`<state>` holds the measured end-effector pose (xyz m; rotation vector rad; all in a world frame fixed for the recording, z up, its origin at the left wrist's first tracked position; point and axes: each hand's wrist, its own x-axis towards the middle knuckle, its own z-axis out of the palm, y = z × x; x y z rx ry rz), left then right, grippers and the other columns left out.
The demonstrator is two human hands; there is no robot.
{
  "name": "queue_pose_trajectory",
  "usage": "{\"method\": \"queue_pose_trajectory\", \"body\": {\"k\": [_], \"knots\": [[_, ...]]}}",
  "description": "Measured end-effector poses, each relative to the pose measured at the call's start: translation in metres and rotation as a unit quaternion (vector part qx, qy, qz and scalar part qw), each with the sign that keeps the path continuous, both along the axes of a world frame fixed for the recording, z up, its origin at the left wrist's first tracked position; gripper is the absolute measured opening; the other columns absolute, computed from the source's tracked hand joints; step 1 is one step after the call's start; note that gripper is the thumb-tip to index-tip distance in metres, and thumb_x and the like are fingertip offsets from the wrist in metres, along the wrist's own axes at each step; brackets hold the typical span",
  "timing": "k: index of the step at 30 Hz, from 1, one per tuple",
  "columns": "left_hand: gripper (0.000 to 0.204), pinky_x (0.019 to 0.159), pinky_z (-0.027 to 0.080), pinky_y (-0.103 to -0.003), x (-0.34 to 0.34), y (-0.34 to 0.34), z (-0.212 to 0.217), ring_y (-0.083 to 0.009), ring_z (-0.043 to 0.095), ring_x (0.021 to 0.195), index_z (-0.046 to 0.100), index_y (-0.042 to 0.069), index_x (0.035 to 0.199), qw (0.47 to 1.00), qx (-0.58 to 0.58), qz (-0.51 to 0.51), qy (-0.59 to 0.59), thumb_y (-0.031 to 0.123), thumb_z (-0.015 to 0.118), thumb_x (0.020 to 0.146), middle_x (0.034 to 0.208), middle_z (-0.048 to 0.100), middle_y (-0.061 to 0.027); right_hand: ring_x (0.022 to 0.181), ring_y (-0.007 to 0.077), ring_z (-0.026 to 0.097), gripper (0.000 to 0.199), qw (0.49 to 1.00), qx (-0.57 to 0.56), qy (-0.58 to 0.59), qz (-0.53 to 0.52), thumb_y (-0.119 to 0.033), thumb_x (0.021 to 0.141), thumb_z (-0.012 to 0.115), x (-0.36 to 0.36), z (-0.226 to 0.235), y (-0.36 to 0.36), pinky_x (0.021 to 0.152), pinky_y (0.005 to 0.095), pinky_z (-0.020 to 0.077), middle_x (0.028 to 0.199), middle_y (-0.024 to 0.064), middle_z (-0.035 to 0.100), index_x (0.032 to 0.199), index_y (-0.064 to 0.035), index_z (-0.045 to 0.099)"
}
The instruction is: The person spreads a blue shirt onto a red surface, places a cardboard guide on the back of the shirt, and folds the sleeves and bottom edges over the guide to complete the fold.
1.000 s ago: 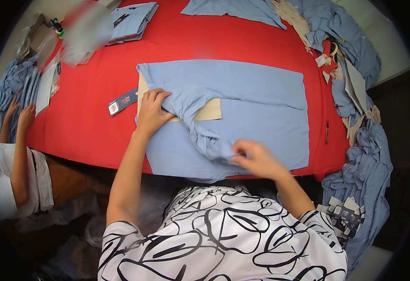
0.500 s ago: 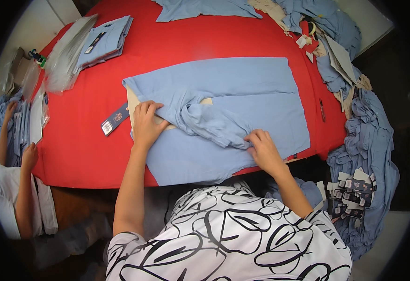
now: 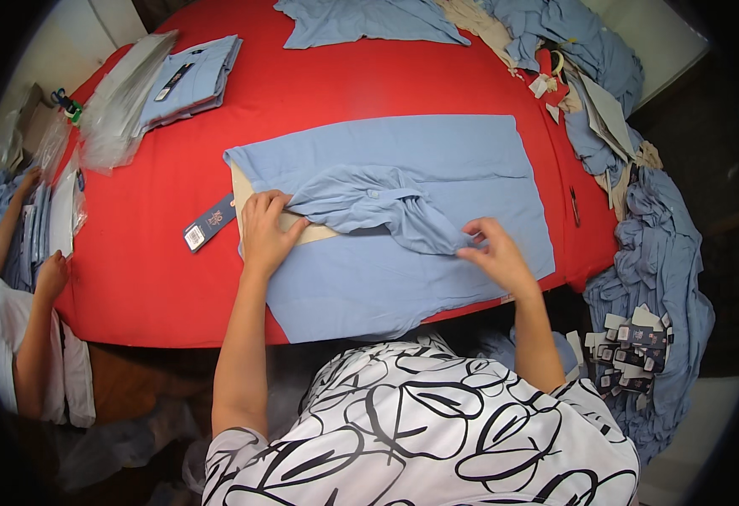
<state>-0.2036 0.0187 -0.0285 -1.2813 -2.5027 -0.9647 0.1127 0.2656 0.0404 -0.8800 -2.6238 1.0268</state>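
Note:
A light blue shirt (image 3: 437, 198) lies partly folded on the red-covered table, one sleeve (image 3: 403, 202) laid rumpled across its body. Beige board or lining shows along the left edge, where a dark blue hang tag (image 3: 210, 223) sticks out onto the table. With fingers bent, my left hand (image 3: 266, 232) grips the cloth at the sleeve's left end, over the beige part. My right hand (image 3: 502, 260) pinches the sleeve's right end between thumb and fingers. What lies under the folds is hidden.
Folded blue shirts (image 3: 188, 84) and clear plastic bags (image 3: 120, 101) lie at the far left. Another blue garment (image 3: 369, 21) is at the back. A dark pen-like tool (image 3: 575, 207) rests on the right. Blue garments (image 3: 660, 253) hang there. At left, a co-worker's hand (image 3: 51, 274) shows.
My right hand has shifted right and slightly up, drawing the sleeve's end with it. The bunched sleeve has turned and opened out, now showing a button tab. My left hand stays nearly in place.

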Motion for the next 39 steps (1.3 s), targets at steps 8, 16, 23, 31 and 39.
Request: {"method": "queue_pose_trajectory", "body": {"k": [8,16,23,31,39], "knots": [[0.041,0.101,0.038,-0.041,-0.002,0.0,0.004,-0.0293,0.049,0.113,0.067,0.006,0.103,1.0,-0.008,-0.013,-0.008,0.023,0.084,0.069,0.109,0.059,-0.0063,0.091,0.015,0.053,0.02,0.989,-0.1,0.084,0.071,-0.018,0.094,0.064,-0.027,0.006,-0.006,0.081,0.0292,0.0435,0.092,0.0027,0.058,0.105,-0.0016,0.06],[0.046,0.1,0.038,-0.04,-0.001,0.01,0.009,-0.0294,0.047,0.116,0.063,0.006,0.103,0.999,-0.023,0.006,-0.039,0.027,0.086,0.069,0.113,0.058,-0.0067,0.087,0.0172,0.06,0.025,0.973,-0.133,0.18,-0.06,-0.025,0.099,0.056,-0.104,0.041,0.092,0.082,0.0312,0.0478,0.09,0.008,0.064,0.107,-0.0013,0.059],[0.052,0.099,0.039,-0.038,0.001,0.002,0.012,-0.0291,0.049,0.114,0.061,0.007,0.108,0.997,-0.006,0.026,-0.071,0.028,0.086,0.069,0.112,0.06,-0.0076,0.072,0.0121,0.06,0.031,0.997,-0.072,0.029,0.024,-0.033,0.098,0.059,-0.067,-0.017,0.014,0.067,0.0277,0.0494,0.087,0.0036,0.067,0.107,-0.0031,0.063],[0.054,0.106,0.039,-0.038,-0.022,-0.012,0.026,-0.0288,0.048,0.121,0.057,0.008,0.125,0.972,-0.038,-0.079,-0.216,0.014,0.077,0.075,0.123,0.059,-0.0093,0.095,0.0285,0.058,0.022,0.93,0.028,0.042,0.363,-0.017,0.089,0.061,-0.004,-0.03,-0.124,0.083,0.0398,0.0494,0.108,0.0082,0.063,0.108,-0.0086,0.066],[0.038,0.108,0.037,-0.039,-0.04,-0.013,0.047,-0.0289,0.047,0.125,0.064,0.008,0.119,0.955,-0.175,-0.148,-0.188,0.028,0.069,0.086,0.126,0.06,-0.0094,0.09,0.0311,0.063,0.009,0.834,0.088,-0.097,0.537,-0.014,0.087,0.058,-0.054,-0.041,-0.106,0.079,0.042,0.0496,0.099,0.0113,0.066,0.094,-0.0091,0.062]]}}
